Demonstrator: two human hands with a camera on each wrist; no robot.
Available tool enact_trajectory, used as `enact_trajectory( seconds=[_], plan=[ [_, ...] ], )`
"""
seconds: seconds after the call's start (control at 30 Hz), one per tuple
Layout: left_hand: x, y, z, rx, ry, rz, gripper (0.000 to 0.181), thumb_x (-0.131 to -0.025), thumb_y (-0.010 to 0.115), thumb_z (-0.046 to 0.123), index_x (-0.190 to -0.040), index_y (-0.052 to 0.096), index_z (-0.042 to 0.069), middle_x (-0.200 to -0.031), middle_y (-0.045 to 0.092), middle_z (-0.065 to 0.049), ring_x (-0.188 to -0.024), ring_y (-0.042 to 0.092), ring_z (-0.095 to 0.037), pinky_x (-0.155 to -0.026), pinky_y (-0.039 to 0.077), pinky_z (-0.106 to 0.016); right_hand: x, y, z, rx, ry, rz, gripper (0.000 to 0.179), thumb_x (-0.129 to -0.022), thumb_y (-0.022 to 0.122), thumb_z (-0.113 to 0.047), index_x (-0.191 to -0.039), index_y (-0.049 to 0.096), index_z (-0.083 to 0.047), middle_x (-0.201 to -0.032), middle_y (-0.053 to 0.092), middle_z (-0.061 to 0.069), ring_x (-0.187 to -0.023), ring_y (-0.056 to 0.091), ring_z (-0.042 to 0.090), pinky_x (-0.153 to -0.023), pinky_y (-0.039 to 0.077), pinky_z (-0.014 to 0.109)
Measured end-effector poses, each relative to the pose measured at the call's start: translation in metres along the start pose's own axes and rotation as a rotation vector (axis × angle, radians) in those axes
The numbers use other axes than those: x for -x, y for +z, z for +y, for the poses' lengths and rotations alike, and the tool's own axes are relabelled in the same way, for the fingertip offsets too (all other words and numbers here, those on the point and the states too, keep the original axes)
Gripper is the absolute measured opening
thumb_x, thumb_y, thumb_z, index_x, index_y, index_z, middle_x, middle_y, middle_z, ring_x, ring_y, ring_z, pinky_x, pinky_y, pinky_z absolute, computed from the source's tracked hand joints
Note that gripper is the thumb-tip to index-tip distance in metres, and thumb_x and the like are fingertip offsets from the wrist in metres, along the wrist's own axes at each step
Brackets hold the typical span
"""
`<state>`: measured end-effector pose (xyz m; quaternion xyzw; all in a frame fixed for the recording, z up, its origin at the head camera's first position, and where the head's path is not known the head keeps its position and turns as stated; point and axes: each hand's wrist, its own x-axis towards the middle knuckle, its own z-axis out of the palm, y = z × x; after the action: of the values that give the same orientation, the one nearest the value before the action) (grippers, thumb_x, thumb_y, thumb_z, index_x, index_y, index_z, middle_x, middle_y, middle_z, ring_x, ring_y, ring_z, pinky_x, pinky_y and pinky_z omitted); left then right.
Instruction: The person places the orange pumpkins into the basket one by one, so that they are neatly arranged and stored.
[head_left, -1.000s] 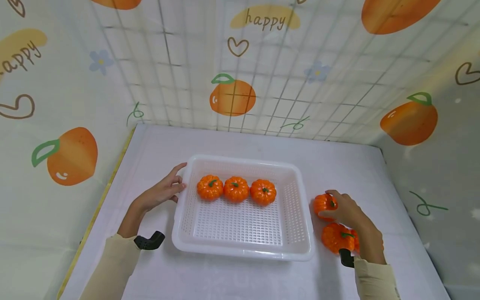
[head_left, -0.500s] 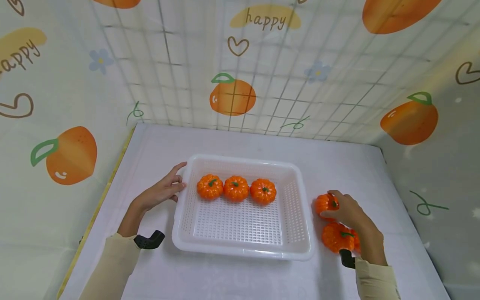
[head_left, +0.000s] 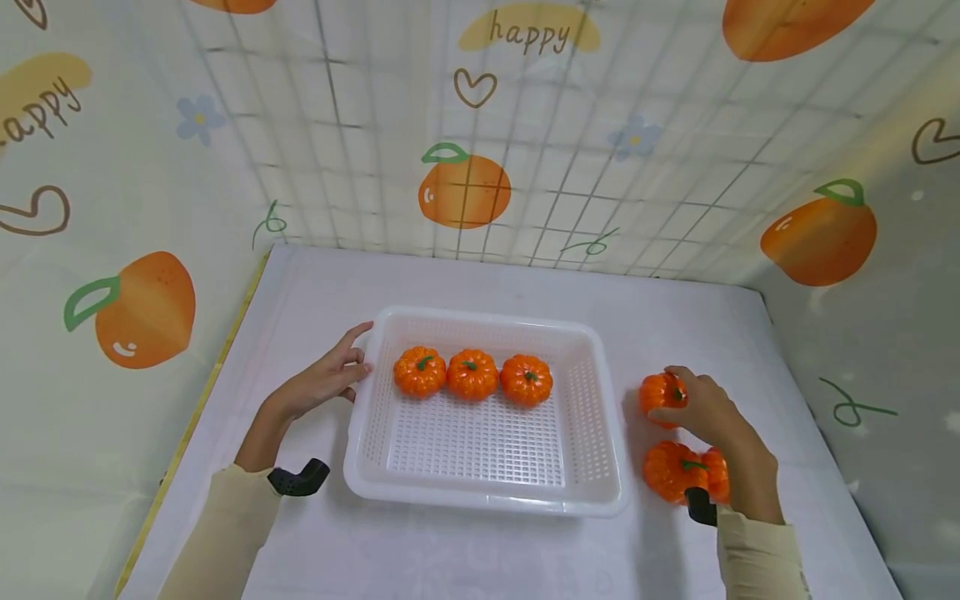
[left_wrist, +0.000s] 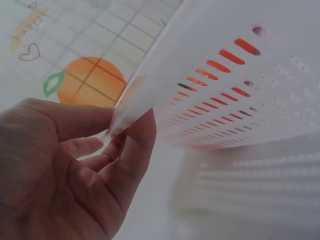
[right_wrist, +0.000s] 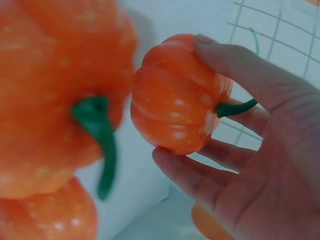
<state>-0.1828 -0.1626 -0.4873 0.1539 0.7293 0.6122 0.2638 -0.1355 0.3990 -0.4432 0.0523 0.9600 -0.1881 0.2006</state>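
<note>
A white plastic basket (head_left: 480, 503) stands mid-table with three small orange toy pumpkins (head_left: 472, 375) in a row along its far side. At the basket's left edge, my left hand (head_left: 322, 385) pinches the rim; the left wrist view shows the fingers (left_wrist: 140, 145) against the outer wall. To the right of the basket, my right hand (head_left: 708, 408) holds another small pumpkin (right_wrist: 175, 95) between thumb and fingers, its green stem towards the palm. Nearer the wrist lie two more pumpkins (head_left: 671, 472), one partly behind the other.
White cloth covers the table (head_left: 450, 558). Behind it rises a grid-and-fruit printed backdrop (head_left: 555, 150), with printed side walls at left and right. A yellow strip (head_left: 198, 408) runs along the left table edge. Each wrist wears a black mount (head_left: 300, 479).
My right hand has shifted slightly right and away from me with its pumpkin, widening the gap to the basket. The left hand and the basket have stayed put.
</note>
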Motion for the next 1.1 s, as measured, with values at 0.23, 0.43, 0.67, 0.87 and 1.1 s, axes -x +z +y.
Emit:
enact_trajectory(
  seconds=[0.23,0.43,0.67,0.87,1.1],
  plan=[
    [0.000,0.000,-0.001,0.007,-0.006,0.002,0.068,-0.106,0.047,0.015,-0.160,0.006,0.020,-0.117,0.047,-0.022,-0.098,0.059,-0.031,-0.078,0.055,-0.037,0.002,-0.019,-0.018,0.022,-0.033,0.063,0.090,-0.086,0.075,-0.041,-0.150,0.028,0.003,-0.128,0.038,0.036,-0.108,0.046,0.049,-0.081,0.050,0.063],
    [0.000,-0.001,-0.002,0.017,0.002,0.000,0.068,-0.106,0.046,0.014,-0.160,0.006,0.020,-0.115,0.047,-0.022,-0.098,0.059,-0.032,-0.077,0.056,-0.037,0.006,-0.035,-0.046,0.017,-0.061,0.116,0.091,-0.087,0.075,-0.040,-0.152,0.027,0.000,-0.132,0.036,0.036,-0.109,0.044,0.048,-0.083,0.050,0.064],
    [0.000,-0.001,-0.001,0.016,0.006,-0.004,0.068,-0.106,0.046,0.013,-0.160,0.006,0.019,-0.114,0.048,-0.022,-0.097,0.060,-0.031,-0.077,0.056,-0.037,0.013,-0.045,-0.081,0.029,-0.159,0.169,0.085,-0.090,0.073,-0.039,-0.153,0.029,-0.004,-0.136,0.035,0.035,-0.110,0.046,0.048,-0.085,0.046,0.065],
    [0.001,-0.002,-0.001,0.020,0.016,-0.003,0.067,-0.106,0.045,0.013,-0.160,0.005,0.018,-0.114,0.048,-0.022,-0.097,0.060,-0.031,-0.076,0.056,-0.037,0.015,-0.045,-0.119,-0.003,-0.241,0.159,0.081,-0.091,0.072,-0.038,-0.155,0.030,-0.011,-0.143,0.034,0.031,-0.115,0.046,0.046,-0.088,0.047,0.065],
    [0.001,-0.001,0.000,0.025,0.016,-0.004,0.067,-0.106,0.045,0.012,-0.160,0.006,0.018,-0.115,0.048,-0.023,-0.098,0.059,-0.030,-0.076,0.056,-0.037,0.008,-0.031,-0.164,-0.032,-0.368,0.115,0.077,-0.091,0.073,-0.032,-0.155,0.033,-0.017,-0.148,0.035,0.022,-0.118,0.050,0.040,-0.091,0.049,0.059]
  ],
)
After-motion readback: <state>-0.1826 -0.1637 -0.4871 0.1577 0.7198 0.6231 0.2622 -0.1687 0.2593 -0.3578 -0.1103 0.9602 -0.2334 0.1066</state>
